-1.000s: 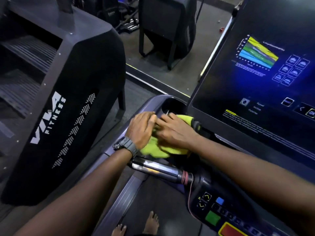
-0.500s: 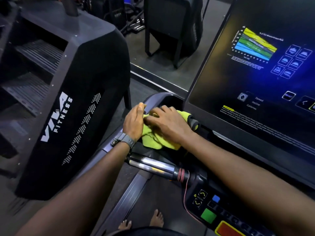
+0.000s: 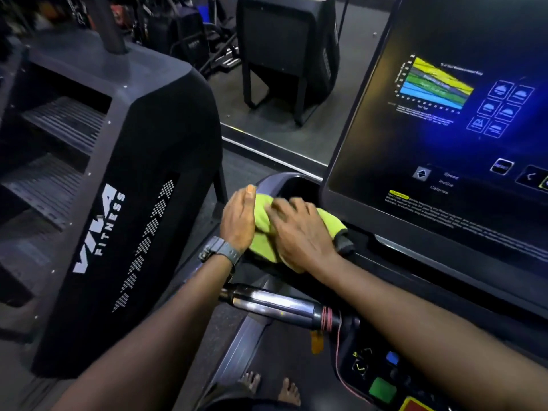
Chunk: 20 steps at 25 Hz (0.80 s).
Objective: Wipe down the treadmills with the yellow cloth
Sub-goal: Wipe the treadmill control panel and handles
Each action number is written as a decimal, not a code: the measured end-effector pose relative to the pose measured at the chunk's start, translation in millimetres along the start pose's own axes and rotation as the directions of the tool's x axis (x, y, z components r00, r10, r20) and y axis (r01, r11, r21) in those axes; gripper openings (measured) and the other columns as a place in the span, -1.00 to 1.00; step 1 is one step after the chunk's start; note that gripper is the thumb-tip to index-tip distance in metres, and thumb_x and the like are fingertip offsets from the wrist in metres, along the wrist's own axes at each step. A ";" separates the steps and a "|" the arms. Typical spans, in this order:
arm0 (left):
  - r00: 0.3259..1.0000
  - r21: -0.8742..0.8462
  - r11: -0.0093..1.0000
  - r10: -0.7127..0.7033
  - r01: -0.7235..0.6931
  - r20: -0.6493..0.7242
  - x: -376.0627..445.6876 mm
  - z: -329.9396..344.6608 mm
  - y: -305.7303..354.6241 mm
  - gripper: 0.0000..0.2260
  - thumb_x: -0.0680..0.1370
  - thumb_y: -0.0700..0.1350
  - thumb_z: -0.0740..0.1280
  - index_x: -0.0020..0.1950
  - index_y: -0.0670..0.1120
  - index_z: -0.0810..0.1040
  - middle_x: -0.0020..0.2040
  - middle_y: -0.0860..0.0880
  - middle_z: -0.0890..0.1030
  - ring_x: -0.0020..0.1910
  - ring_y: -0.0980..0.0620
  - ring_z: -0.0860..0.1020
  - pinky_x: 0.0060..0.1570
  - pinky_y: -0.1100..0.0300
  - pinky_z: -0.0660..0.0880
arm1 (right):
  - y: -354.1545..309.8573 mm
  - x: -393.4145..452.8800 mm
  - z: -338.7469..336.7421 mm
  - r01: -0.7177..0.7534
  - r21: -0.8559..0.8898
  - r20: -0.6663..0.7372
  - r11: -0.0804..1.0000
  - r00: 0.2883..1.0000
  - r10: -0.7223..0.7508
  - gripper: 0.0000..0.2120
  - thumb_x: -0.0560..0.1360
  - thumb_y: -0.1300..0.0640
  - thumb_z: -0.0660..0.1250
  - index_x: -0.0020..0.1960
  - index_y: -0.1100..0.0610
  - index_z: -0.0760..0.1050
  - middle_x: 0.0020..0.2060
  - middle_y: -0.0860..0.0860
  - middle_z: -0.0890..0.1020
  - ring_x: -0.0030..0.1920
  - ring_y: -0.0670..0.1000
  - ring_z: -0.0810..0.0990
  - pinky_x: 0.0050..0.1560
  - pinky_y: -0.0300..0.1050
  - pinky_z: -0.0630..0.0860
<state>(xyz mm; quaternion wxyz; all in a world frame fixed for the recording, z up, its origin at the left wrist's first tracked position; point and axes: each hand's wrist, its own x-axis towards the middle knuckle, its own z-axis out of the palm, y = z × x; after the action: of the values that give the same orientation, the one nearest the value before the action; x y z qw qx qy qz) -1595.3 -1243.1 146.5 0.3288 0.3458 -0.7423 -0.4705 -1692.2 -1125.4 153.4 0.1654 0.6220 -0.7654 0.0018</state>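
The yellow cloth (image 3: 262,216) lies bunched on the left end of the treadmill's console ledge (image 3: 275,182), just below the lit touchscreen (image 3: 444,129). My left hand (image 3: 237,221), with a grey watch on its wrist, presses straight fingers against the cloth's left side. My right hand (image 3: 299,232) lies flat on top of the cloth with fingers spread, covering its middle. A dark corner of the cloth sticks out to the right of my right hand.
A chrome handlebar (image 3: 275,304) with a red cord crosses below my wrists. Coloured control buttons (image 3: 382,387) sit at the lower right. A black stair machine marked VIVA FITNESS (image 3: 118,218) stands close on the left. My bare feet (image 3: 269,387) stand on the belt.
Both hands have slid the cloth forward and a little left along the console ledge, toward the dark recess at its far corner. The cloth is more bunched between them.
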 end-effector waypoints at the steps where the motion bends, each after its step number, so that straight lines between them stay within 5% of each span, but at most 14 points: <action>1: 1.000 0.010 1.000 0.007 -0.007 0.006 7.6 1.8 0.3 -0.32 0.50 0.32 -0.09 0.26 -0.13 0.51 0.24 -0.08 0.56 0.22 0.07 0.48 0.27 0.22 0.32 | -9.3 11.2 4.2 -0.150 0.039 -0.010 0.988 0.989 0.150 -0.51 0.53 0.10 0.19 0.45 -0.01 0.33 0.22 0.03 0.51 0.07 0.17 0.47 -0.01 0.09 0.41; 3: 1.000 0.037 0.999 0.008 -0.009 0.019 19.4 5.1 -0.6 -0.36 0.55 0.28 -0.06 0.40 -0.10 0.40 0.39 -0.08 0.45 0.38 0.03 0.37 0.42 0.11 0.23 | -17.7 35.4 8.3 -0.376 0.143 0.015 0.916 0.926 0.378 -0.47 0.57 0.14 0.16 0.51 -0.12 0.24 0.28 0.03 0.51 0.21 0.19 0.46 0.12 0.14 0.43; 6: 0.987 0.086 0.994 0.053 -0.067 0.151 27.3 6.9 -3.9 -0.42 0.59 0.21 -0.03 0.46 -0.12 0.33 0.45 -0.10 0.37 0.45 -0.02 0.30 0.47 0.02 0.19 | -11.0 56.6 12.8 -0.544 0.171 0.189 0.822 0.836 0.514 -0.48 0.65 0.16 0.10 0.57 -0.13 0.13 0.58 0.02 0.14 0.54 0.23 0.11 0.41 0.20 0.26; 11: 0.906 0.027 0.981 0.165 -0.190 0.391 25.9 15.9 -9.0 -0.48 0.59 0.12 0.01 0.41 -0.16 0.40 0.39 -0.10 0.44 0.39 0.03 0.37 0.38 0.34 0.16 | -35.1 18.5 -5.8 -0.434 -0.001 0.203 0.901 0.882 0.425 -0.36 0.55 -0.16 0.07 0.54 0.14 0.22 0.41 0.03 0.40 0.35 0.18 0.32 0.28 0.11 0.33; 14: 0.923 -0.084 0.982 0.185 -0.167 0.337 24.0 18.0 -14.9 -0.46 0.59 0.17 0.03 0.39 -0.15 0.43 0.35 -0.08 0.48 0.34 0.05 0.42 0.32 0.36 0.24 | -42.6 7.4 -8.3 -0.403 -0.142 0.324 0.904 0.844 0.427 -0.12 0.40 -0.35 0.21 0.55 0.13 0.15 0.42 0.07 0.33 0.35 0.21 0.29 0.26 0.20 0.34; 20: 0.941 -0.164 0.978 0.174 -0.130 0.291 25.4 14.1 -15.6 -0.33 0.52 0.28 -0.02 0.40 -0.16 0.42 0.37 -0.08 0.48 0.35 0.05 0.42 0.39 0.21 0.28 | -30.2 28.8 -12.6 -0.439 -0.077 0.418 0.895 0.801 0.429 -0.30 0.44 -0.05 0.37 0.50 0.03 0.20 0.36 -0.01 0.39 0.25 0.19 0.39 0.01 0.11 0.49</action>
<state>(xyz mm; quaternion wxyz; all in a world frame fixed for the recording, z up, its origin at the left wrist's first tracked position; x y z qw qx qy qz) -1617.4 -1262.3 131.4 0.2699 0.1864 -0.7730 -0.5431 -1665.2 -1157.0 166.6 -0.0170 0.4176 -0.9043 -0.0868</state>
